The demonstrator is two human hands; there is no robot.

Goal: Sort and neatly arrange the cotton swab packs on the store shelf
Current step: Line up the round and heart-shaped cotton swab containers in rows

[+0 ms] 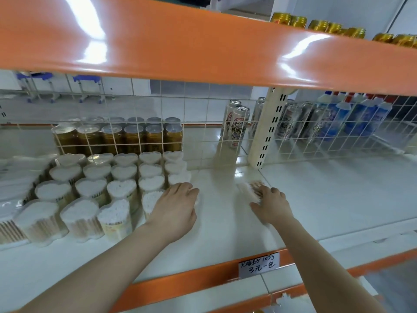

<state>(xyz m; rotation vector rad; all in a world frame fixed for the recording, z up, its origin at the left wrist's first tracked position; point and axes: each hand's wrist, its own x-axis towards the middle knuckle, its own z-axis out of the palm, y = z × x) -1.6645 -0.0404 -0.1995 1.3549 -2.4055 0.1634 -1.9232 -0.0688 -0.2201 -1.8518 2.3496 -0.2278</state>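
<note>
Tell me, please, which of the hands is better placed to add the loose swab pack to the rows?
Right. The right hand already grips the loose swab pack; the left hand rests against the rows.

Two bare forearms reach in from the bottom edge, each ending in a bare hand: the left hand (178, 205) and the right hand (272, 205). No sleeve covers either arm as far as the frame shows (the upper arms are cut off by the edge). No ring, watch, bracelet or glove is visible. The fingernails on the right hand look short and unpainted.
</note>
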